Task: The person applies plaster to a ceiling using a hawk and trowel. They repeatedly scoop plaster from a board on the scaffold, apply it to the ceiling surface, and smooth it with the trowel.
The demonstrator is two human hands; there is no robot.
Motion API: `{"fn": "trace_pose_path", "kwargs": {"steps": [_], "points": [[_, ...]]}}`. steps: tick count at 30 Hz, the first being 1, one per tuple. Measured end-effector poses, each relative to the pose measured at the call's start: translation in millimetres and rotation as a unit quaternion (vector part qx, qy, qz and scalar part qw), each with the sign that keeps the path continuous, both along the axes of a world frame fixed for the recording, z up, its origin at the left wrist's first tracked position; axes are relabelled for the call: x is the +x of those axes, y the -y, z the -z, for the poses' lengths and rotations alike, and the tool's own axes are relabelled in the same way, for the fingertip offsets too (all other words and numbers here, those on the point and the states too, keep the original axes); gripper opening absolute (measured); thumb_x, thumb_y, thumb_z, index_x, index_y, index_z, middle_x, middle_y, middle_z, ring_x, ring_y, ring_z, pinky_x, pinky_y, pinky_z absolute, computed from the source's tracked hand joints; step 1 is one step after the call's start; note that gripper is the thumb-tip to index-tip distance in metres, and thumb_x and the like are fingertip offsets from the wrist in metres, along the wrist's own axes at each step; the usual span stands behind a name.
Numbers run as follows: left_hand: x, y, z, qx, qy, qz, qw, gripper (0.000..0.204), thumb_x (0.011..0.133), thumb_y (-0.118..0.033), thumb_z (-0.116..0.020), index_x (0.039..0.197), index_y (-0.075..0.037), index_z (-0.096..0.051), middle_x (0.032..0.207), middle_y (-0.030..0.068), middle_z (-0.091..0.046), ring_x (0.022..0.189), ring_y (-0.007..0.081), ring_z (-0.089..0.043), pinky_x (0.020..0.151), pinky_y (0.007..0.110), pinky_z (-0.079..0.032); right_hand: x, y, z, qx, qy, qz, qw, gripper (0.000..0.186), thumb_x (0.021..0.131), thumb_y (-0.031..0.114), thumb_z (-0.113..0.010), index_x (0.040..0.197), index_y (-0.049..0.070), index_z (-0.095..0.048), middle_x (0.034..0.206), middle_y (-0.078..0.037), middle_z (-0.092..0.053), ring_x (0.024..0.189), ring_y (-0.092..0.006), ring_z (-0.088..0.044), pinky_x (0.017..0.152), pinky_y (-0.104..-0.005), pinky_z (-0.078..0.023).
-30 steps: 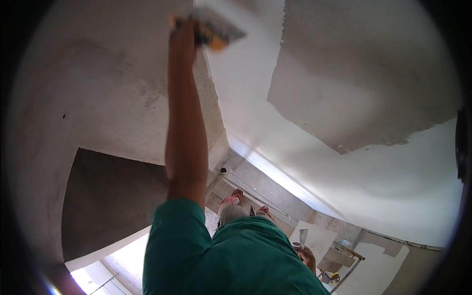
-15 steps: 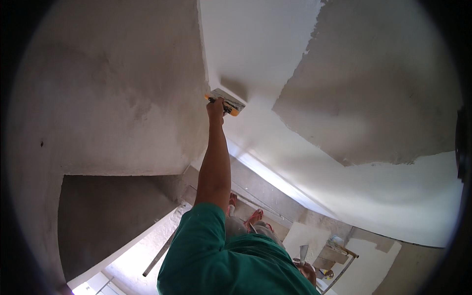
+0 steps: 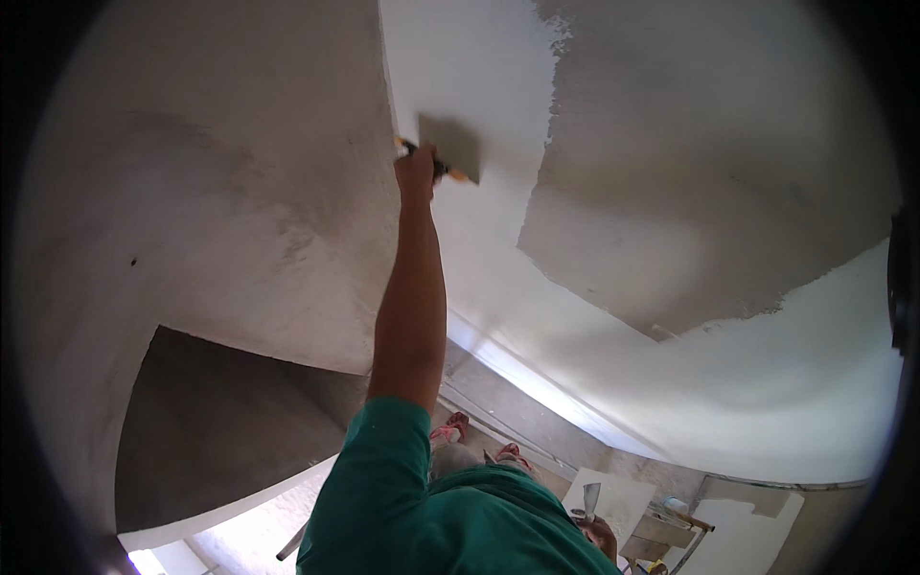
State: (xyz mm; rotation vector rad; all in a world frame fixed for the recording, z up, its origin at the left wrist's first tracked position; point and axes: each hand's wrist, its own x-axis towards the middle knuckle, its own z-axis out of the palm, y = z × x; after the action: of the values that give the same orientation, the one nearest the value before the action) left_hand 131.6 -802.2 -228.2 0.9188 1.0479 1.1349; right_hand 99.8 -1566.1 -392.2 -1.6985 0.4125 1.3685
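Observation:
With my left arm stretched far up and forward, my left hand [image 3: 415, 172] is closed around the handle of a plastering trowel [image 3: 460, 177]. The trowel has an orange-yellow back and dark grip, and is at the white-coated wall [image 3: 460, 77], close to the corner with the grey wall [image 3: 249, 144] on the left. Its blade is nearly edge-on, and a shadow falls just above it. Down at the lower right, my right hand [image 3: 599, 537] is closed on a putty knife [image 3: 589, 498] with its wide blade pointing up. My body partly hides that hand.
A bare grey patch [image 3: 652, 192] with ragged edges lies within the white coat. A dark rectangular recess [image 3: 230, 431] opens at the lower left. Below are my feet [image 3: 455, 428], a whitish board [image 3: 747, 527] and a pole-like bar [image 3: 695, 541].
My left hand and the trowel have moved up along the white wall beside the corner. The trowel has turned more edge-on. My right hand still holds the putty knife low down.

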Motion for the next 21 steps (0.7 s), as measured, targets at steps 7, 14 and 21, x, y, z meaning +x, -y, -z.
{"fn": "trace_pose_path", "kwargs": {"steps": [7,14,21], "points": [[-25,-74,-214,0.420,-0.197,0.012,0.886,0.022,0.077,-0.023,-0.065,0.079,-0.002,-0.058,0.071,0.0095,-0.060,0.056,0.0179,-0.059,0.047,0.031,-0.052,57,28,95,0.032,0.042,-0.132,0.990,0.045,0.076,0.021,-0.074,0.118,0.009,-0.063,0.082,-0.002,-0.065,0.070,-0.0140,-0.057,0.062,-0.0338,-0.047],[-88,78,-244,0.343,0.174,0.133,0.913,0.024,0.091,-0.021,-0.057,0.100,0.001,-0.055,0.090,0.0108,-0.062,0.078,0.0181,-0.062,0.066,0.028,-0.054,83,-15,33,-0.053,0.159,-0.208,0.964,0.035,0.074,0.022,-0.074,0.102,0.001,-0.067,0.065,-0.004,-0.058,0.049,-0.0130,-0.052,0.043,-0.0308,-0.044],[-134,283,-16,0.123,0.228,0.107,0.960,0.042,0.082,0.000,-0.058,0.122,0.002,-0.046,0.110,0.0101,-0.056,0.103,0.0212,-0.057,0.088,0.036,-0.048,101,-143,-103,0.021,0.414,-0.307,0.857,0.031,0.081,0.030,-0.070,0.082,-0.001,-0.064,0.054,-0.006,-0.056,0.043,-0.0129,-0.053,0.041,-0.0314,-0.044]]}}
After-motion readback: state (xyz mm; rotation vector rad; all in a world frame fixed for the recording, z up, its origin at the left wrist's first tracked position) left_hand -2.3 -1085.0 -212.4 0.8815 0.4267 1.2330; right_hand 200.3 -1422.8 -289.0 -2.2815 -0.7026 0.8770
